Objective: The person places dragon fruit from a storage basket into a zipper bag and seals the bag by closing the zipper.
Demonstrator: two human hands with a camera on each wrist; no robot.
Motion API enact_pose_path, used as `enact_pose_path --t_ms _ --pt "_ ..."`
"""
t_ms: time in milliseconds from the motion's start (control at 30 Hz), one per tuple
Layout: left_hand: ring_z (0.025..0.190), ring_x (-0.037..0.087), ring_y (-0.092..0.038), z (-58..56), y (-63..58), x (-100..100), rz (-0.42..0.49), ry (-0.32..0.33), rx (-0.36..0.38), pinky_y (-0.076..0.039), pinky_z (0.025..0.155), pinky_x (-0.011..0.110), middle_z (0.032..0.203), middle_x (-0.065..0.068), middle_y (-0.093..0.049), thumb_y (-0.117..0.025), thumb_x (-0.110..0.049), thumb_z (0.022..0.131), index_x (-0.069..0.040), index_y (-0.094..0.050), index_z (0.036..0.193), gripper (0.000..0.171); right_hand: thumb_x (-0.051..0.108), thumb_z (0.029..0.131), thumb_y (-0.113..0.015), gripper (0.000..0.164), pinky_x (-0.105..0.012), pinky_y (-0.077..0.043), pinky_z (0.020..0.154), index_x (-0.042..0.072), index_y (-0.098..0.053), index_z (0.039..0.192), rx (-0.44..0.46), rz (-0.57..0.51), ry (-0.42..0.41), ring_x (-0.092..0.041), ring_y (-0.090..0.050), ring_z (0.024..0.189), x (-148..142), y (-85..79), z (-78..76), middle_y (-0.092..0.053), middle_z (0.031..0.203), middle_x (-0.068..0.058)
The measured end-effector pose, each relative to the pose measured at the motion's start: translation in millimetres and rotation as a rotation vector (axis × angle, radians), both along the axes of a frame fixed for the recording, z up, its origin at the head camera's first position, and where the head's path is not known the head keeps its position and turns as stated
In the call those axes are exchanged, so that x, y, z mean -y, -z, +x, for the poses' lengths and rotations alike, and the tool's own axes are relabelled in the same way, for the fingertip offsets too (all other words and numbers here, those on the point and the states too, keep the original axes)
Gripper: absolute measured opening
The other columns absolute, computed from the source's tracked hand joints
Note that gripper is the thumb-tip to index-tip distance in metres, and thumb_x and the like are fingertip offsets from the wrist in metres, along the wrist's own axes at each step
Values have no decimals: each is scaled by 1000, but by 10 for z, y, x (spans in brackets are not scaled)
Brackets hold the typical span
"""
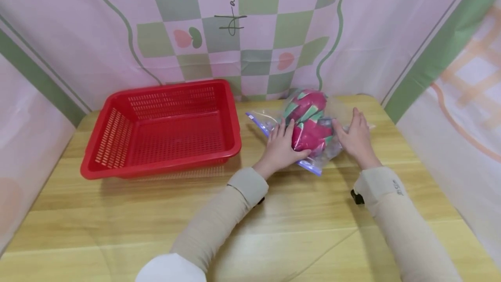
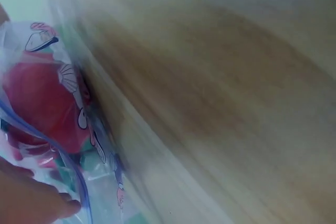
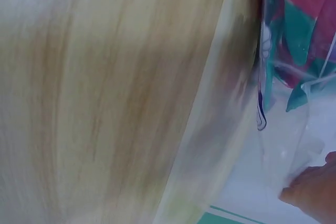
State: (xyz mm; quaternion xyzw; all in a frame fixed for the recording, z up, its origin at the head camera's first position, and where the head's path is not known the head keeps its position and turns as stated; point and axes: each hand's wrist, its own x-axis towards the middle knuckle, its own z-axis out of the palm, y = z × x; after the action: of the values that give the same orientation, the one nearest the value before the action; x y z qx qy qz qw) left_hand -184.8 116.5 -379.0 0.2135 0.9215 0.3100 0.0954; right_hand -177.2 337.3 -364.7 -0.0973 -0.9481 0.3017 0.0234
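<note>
Two pink dragon fruits with green scales lie inside a clear zip bag [image 1: 328,153] at the back right of the table. One fruit [image 1: 309,101] is farther back, the other fruit [image 1: 311,136] nearer. My left hand [image 1: 282,149] rests on the bag's left side, fingers extended and thumb spread toward the front, beside the blue zip strip [image 1: 312,168]. In the left wrist view, its fingertips touch the bag [image 2: 102,182] near that strip. On the other side, my right hand [image 1: 357,140] has extended fingers, its thumb at the bag's right edge; the right wrist view shows the digit against clear film [image 3: 283,150].
A red plastic basket [image 1: 160,171] with slotted walls stands left of the bag on the wooden table [image 1: 297,229]. A patterned curtain [image 1: 219,8] hangs close behind the table, with cloth at both sides too.
</note>
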Motion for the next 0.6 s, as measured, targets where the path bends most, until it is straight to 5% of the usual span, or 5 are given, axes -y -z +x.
enact_pose_path --t_ms 267,467,600 --pt "150 34 -8 -104 -108 108 25 33 58 -7 122 51 161 15 -11 -71 -37 78 -12 -16 154 97 59 98 -18 87 -70 -11 110 -3 17 148 133 -95 -104 -60 -6 137 30 -7 -2 3 151 -39" --pt "148 33 18 -49 -135 82 139 -107 213 -3 114 68 161 13 13 -73 -36 76 -21 -8 155 103 67 94 -15 91 -71 -12 110 2 21 148 239 -131 -132 -59 -7 138 132 -3 -13 2 153 -36" --pt "147 31 22 -23 -123 51 196 -173 277 -8 110 73 159 12 22 -70 -37 79 -28 -6 154 99 66 94 -18 91 -72 -9 109 5 23 148 241 -168 -122 -58 -3 139 163 -1 -6 9 154 -32"
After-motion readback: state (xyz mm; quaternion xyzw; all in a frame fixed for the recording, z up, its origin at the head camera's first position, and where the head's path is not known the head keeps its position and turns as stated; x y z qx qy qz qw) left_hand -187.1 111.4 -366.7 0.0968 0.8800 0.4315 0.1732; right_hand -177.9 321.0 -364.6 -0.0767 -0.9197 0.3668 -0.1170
